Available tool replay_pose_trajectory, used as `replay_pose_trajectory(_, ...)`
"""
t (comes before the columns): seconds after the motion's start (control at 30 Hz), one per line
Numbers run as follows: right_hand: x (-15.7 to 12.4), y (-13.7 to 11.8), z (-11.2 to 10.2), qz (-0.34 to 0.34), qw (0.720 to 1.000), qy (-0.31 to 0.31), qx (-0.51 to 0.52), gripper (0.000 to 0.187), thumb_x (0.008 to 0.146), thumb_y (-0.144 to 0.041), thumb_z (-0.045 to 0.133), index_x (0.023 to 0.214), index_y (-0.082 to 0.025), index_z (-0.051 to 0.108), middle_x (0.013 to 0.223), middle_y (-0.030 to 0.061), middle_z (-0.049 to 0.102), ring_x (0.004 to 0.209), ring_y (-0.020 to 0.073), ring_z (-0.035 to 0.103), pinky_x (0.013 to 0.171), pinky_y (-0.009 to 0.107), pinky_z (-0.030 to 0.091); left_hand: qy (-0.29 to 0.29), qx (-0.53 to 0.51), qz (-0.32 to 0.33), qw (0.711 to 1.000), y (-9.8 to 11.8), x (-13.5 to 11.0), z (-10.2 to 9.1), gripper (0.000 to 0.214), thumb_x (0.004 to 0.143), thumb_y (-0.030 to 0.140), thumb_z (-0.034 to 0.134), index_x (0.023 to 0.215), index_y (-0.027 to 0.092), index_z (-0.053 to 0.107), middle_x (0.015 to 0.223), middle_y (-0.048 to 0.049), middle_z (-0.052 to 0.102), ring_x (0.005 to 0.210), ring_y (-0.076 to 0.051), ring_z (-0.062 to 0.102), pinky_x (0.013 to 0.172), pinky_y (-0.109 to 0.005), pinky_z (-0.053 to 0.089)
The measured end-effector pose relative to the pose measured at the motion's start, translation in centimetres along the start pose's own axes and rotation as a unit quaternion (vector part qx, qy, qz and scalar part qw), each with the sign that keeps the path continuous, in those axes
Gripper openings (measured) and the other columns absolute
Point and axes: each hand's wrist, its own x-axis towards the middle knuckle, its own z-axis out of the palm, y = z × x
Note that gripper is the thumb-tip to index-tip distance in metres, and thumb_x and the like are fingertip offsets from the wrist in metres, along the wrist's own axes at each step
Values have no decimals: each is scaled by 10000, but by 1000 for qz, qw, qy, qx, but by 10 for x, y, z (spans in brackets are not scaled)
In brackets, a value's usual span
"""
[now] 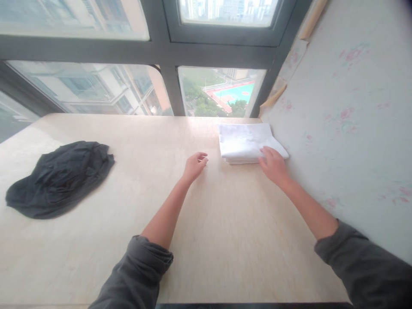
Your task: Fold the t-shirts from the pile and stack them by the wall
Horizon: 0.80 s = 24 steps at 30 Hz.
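A folded white cloth (pixel 244 139) lies on the light tabletop near the window, in several layers, with one corner reaching right towards the wall. My right hand (pixel 274 166) touches its front right part, fingertips resting on the top layer and thumb by the front edge, a gap showing between them. Left of the cloth, my left hand (pixel 195 166) hovers just over the tabletop with fingers loosely bent and apart. Nothing is in it. Some of its fingers are hidden behind the others.
A crumpled black cloth (pixel 64 180) lies at the left of the tabletop (pixel 144 141). Dark window frames (pixel 219 56) bound the back edge. On the right stands a flowered papered wall (pixel 354 128), its paper peeling near the window.
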Motion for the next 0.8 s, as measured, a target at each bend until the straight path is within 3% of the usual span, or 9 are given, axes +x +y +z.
replay_pose_trajectory(0.1,-60,-44,11,3,998,47,45,446,962,-370,433,1285,-100,578,1350,202,564,1287,315,495,1084,517,398,147,97,-26,984,-37,-27,-69,321,844,214,529,1130,157,662,1155,-120,686,1050,-229,642,986,-390,486)
replay_pose_trajectory(0.23,-115,-110,20,-54,992,-22,114,418,973,-340,433,1329,-158,553,1387,146,555,1313,275,485,1101,487,404,327,212,-80,917,-80,-73,-184,545,874,260,513,1387,79,473,1488,-249,389,1438,-394,259,1153,-636,180)
replay_pose_trajectory(0.3,-127,-135,19,-61,991,-43,109,417,975,-339,434,1332,-164,560,1412,131,544,1351,285,449,1122,496,381,347,278,-103,890,-99,-94,-233,609,867,347,573,1420,117,459,1570,-239,262,1467,-445,139,1131,-697,113)
replay_pose_trajectory(0.37,-130,-152,19,-55,994,-53,82,414,973,-343,437,1308,-153,589,1430,136,531,1378,314,415,1128,515,363,293,397,-151,857,-117,-110,-269,626,886,461,550,1409,122,489,1555,-255,292,1433,-484,214,1078,-729,195)
replay_pose_trajectory(0.43,-131,-160,18,-59,995,-64,53,413,964,-350,452,1284,-147,616,1450,140,515,1395,337,388,1132,527,351,245,444,-176,844,-131,-120,-290,586,895,466,530,1358,107,552,1476,-270,410,1349,-488,366,1022,-709,309)
replay_pose_trajectory(0.5,-131,-162,19,-62,995,-67,41,417,961,-348,454,1283,-144,622,1453,138,514,1392,332,394,1132,516,356,225,447,-168,849,-138,-126,-296,494,896,381,520,1293,105,616,1386,-254,511,1243,-451,495,979,-641,403)
replay_pose_trajectory(0.6,-131,-160,21,-64,995,-63,36,429,963,-352,444,1289,-138,622,1451,136,520,1389,325,400,1134,516,359,198,458,-119,858,-135,-137,-281,418,902,281,466,1233,123,667,1319,-195,586,1151,-369,575,968,-514,457)
replay_pose_trajectory(0.7,-132,-158,22,-64,995,-62,39,434,961,-353,444,1288,-133,624,1454,139,518,1391,327,397,1135,521,358,174,460,-54,869,-121,-158,-242,411,921,274,436,1235,146,668,1307,-142,607,1163,-315,572,1008,-437,438)
replay_pose_trajectory(0.8,-132,-157,23,-57,995,-65,56,436,956,-360,457,1290,-135,625,1450,136,523,1395,323,398,1141,518,353,153,453,0,878,-102,-189,-190,392,925,330,478,1240,185,659,1300,-111,614,1181,-303,560,1021,-432,426)
